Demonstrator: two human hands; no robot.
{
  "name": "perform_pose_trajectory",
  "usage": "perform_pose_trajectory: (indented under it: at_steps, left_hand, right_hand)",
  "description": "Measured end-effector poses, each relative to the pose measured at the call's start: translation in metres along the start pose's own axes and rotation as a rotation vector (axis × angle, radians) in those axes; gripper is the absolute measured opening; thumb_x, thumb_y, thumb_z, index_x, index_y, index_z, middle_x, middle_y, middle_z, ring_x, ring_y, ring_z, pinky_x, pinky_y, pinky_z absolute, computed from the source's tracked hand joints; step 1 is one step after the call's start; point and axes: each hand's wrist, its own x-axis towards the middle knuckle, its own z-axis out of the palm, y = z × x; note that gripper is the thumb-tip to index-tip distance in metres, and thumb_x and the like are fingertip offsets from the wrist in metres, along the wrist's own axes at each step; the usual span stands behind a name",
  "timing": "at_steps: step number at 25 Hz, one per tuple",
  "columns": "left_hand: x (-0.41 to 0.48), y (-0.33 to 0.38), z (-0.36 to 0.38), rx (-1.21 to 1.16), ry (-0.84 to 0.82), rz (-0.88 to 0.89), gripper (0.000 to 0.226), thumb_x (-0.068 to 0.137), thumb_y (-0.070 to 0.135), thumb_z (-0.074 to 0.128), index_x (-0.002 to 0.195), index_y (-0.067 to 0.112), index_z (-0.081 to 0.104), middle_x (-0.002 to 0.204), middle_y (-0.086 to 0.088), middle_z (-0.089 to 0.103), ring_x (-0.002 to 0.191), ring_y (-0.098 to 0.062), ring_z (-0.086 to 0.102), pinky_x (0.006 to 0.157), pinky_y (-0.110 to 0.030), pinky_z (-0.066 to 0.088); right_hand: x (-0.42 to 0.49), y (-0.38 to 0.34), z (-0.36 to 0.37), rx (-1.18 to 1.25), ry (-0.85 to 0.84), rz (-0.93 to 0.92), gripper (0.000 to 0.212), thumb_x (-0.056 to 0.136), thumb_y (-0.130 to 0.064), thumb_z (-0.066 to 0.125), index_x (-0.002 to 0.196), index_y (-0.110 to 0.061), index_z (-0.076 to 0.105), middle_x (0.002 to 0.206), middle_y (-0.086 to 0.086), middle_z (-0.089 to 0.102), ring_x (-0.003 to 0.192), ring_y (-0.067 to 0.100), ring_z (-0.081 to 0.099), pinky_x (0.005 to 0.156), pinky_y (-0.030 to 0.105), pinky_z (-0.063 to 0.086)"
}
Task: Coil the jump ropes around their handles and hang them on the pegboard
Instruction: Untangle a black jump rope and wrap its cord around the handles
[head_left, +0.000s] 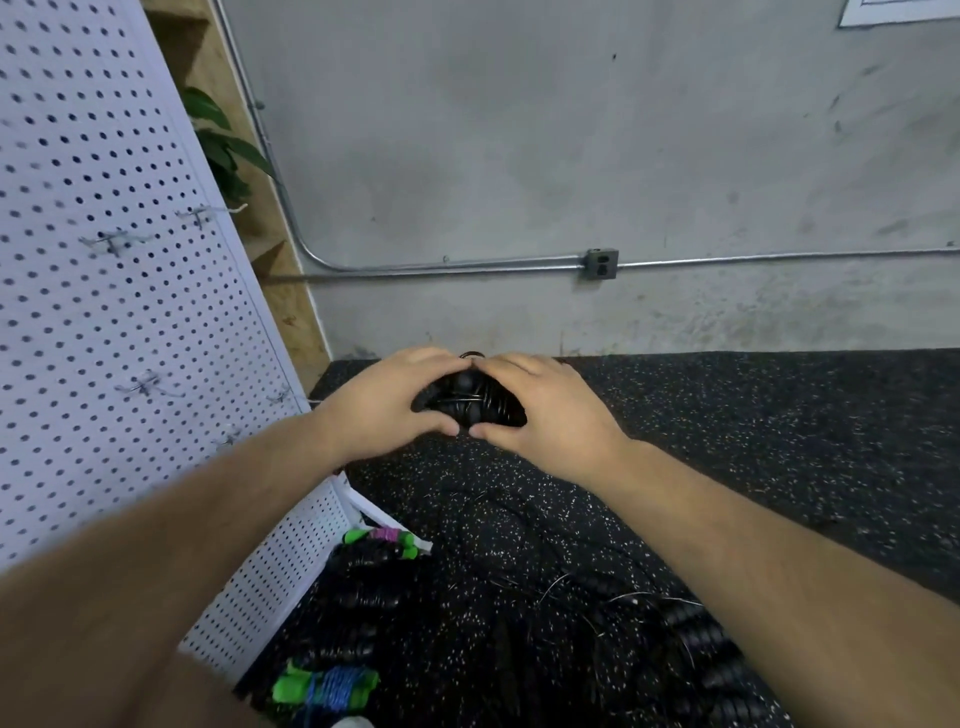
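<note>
Both my hands hold one black jump rope bundle (467, 402) in front of me, its thin cord wound around the ribbed black handles. My left hand (387, 397) grips its left side and my right hand (535, 410) grips its right side, thumbs underneath. The white pegboard (104, 312) stands at the left with several metal hooks (117, 241), all bare. On the floor near its foot lie other ropes: a green and purple one (387, 540), a green and blue wound one (327, 686), and black ribbed handles (701, 639) with loose cord.
A speckled black rubber floor (727, 441) runs to a grey concrete wall (571, 156) with a metal conduit and an outlet box (601, 264). A plant (218, 140) and wooden boards sit behind the pegboard.
</note>
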Motion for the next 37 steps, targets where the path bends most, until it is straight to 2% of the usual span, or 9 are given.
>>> perform_pose_trajectory:
  at_steps: [2,4,9,12,18,22,29,32,37]
  left_hand:
    - [-0.010,-0.017,-0.004,0.032,0.007,-0.011,0.070,0.087,0.034,0.078,0.148,0.021,0.048,0.142,0.006,0.054,0.127,-0.004,0.043,0.116,-0.028,0.033]
    - [-0.028,-0.039,-0.005,0.053,-0.024,-0.111,0.069,0.089,0.033,0.075,0.151,0.021,0.046,0.148,0.007,0.048,0.135,-0.007,0.040,0.119,-0.026,0.026]
    - [-0.088,-0.099,0.031,-0.044,-0.074,-0.355,0.061,0.097,0.020,0.066,0.153,0.027,0.041,0.154,0.014,0.037,0.139,-0.004,0.034,0.116,-0.023,0.024]
    - [-0.121,-0.138,0.086,-0.094,-0.154,-0.470,0.063,0.098,0.010,0.062,0.154,0.023,0.039,0.159,0.007,0.032,0.145,-0.014,0.033,0.122,-0.036,0.028]
    - [-0.186,-0.204,0.190,-0.229,-0.239,-0.636,0.072,0.089,0.018,0.072,0.152,0.020,0.037,0.158,0.005,0.021,0.144,-0.015,0.029,0.122,-0.036,0.029]
    - [-0.208,-0.229,0.247,-0.257,-0.199,-0.718,0.064,0.088,0.009,0.069,0.143,0.015,0.038,0.157,-0.002,0.023,0.138,-0.027,0.039,0.114,-0.043,0.039]
    - [-0.198,-0.214,0.307,-0.057,-0.350,-0.687,0.062,0.100,0.028,0.044,0.157,0.013,0.024,0.169,-0.011,0.001,0.156,-0.025,-0.008,0.125,-0.041,-0.007]
    - [-0.185,-0.193,0.313,0.049,-0.244,-0.614,0.075,0.089,0.040,0.021,0.154,0.004,0.031,0.167,-0.014,0.015,0.156,-0.027,0.003,0.122,-0.034,-0.016]
    - [-0.138,-0.144,0.336,0.066,-0.210,-0.374,0.072,0.092,0.038,0.019,0.149,0.001,0.042,0.161,-0.013,0.035,0.153,-0.025,0.023,0.124,-0.032,-0.008]
  right_hand:
    - [0.010,-0.005,0.016,0.075,-0.008,0.000,0.085,0.082,-0.060,0.071,0.151,-0.027,0.036,0.145,-0.005,0.049,0.131,0.019,0.047,0.111,0.042,0.038]
    - [0.018,-0.007,0.035,0.124,-0.077,0.004,0.092,0.079,-0.062,0.073,0.153,-0.027,0.030,0.147,-0.003,0.045,0.130,0.018,0.044,0.112,0.039,0.038]
    - [0.035,-0.018,0.121,0.188,-0.360,-0.011,0.082,0.085,-0.046,0.069,0.154,-0.031,0.027,0.132,-0.001,0.055,0.120,0.020,0.044,0.099,0.036,0.044]
    - [0.035,-0.033,0.193,0.115,-0.439,-0.053,0.080,0.086,-0.052,0.066,0.152,-0.025,0.031,0.125,0.000,0.062,0.113,0.023,0.042,0.097,0.035,0.042]
    - [0.014,-0.068,0.327,0.043,-0.599,-0.038,0.086,0.089,-0.047,0.065,0.157,-0.015,0.023,0.150,0.010,0.038,0.135,0.033,0.031,0.116,0.039,0.028]
    - [-0.006,-0.078,0.395,0.075,-0.603,0.054,0.081,0.094,-0.040,0.063,0.159,-0.019,0.018,0.151,0.009,0.034,0.137,0.031,0.030,0.114,0.039,0.033]
    - [-0.035,-0.065,0.419,0.222,-0.605,0.122,0.071,0.099,-0.043,0.054,0.159,-0.018,0.024,0.160,0.009,0.031,0.144,0.031,0.027,0.117,0.044,0.032]
    - [-0.046,-0.053,0.400,0.240,-0.508,0.121,0.064,0.098,-0.037,0.051,0.155,-0.014,0.034,0.155,0.009,0.040,0.140,0.030,0.035,0.114,0.045,0.036]
    - [-0.084,-0.006,0.362,0.229,-0.453,0.225,0.059,0.097,-0.033,0.042,0.152,-0.010,0.038,0.151,0.006,0.045,0.139,0.026,0.038,0.114,0.042,0.036]
